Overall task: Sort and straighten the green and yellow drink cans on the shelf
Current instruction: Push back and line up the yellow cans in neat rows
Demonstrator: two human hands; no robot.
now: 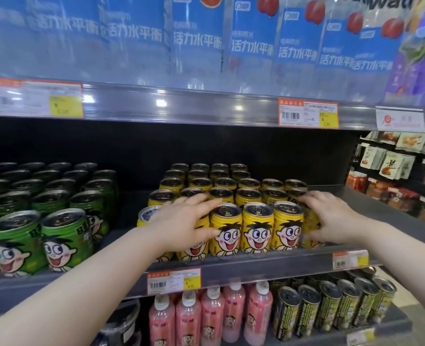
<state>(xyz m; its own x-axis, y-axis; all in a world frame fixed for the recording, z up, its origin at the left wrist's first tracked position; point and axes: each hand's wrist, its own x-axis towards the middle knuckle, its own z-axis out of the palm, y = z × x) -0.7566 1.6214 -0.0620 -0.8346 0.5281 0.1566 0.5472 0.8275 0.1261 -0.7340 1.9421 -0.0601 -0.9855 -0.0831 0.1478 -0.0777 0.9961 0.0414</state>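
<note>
the yellow cans, rigid, slick and likely full, look best gripped around their sides, as the left hand and right hand cup the front row's ends, fingers spread.

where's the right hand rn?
Head view, right of centre: right hand wraps the rightmost front yellow can, beside the front-row yellow cans.

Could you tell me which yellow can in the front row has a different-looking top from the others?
The leftmost yellow can, beside the left hand: its top is white with blue print, unlike the dark tops on the other front cans.
</note>
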